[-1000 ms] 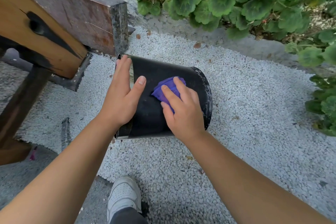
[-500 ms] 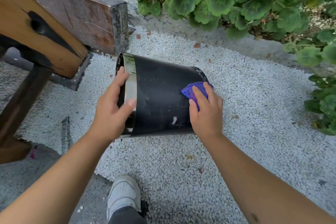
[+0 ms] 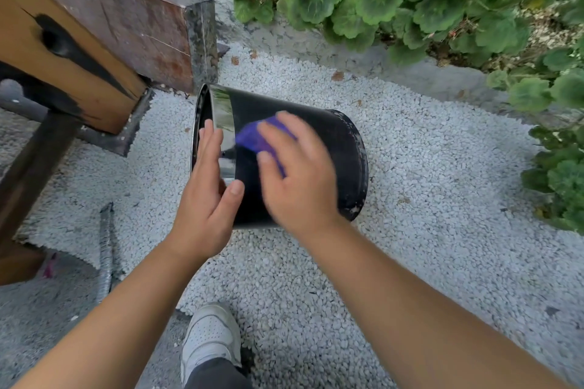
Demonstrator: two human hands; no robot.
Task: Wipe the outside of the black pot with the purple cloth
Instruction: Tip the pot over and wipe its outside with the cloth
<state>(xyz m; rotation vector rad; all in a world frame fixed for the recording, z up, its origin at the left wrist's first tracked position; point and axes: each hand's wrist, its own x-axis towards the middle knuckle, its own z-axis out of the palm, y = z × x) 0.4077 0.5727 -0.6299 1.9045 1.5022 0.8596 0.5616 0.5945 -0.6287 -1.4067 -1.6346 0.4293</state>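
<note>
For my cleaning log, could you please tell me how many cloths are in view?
1: a crumpled purple cloth pressed under the right hand against the side of the tipped black pot. Others may be hidden.

The right hand (image 3: 297,174) was smeared by motion blur, so its fingers (image 3: 268,136) ran together, and it hid most of the purple cloth (image 3: 252,139); only a blurred patch showed. The black pot (image 3: 331,148) lay partly behind both hands, its underside out of sight and its inside mostly hidden. The left hand (image 3: 207,196) covered part of the shiny rim band (image 3: 222,110). Both arms, the white shoe (image 3: 210,335) and the wooden beam (image 3: 94,28) were cut off by the picture's edges.
</note>
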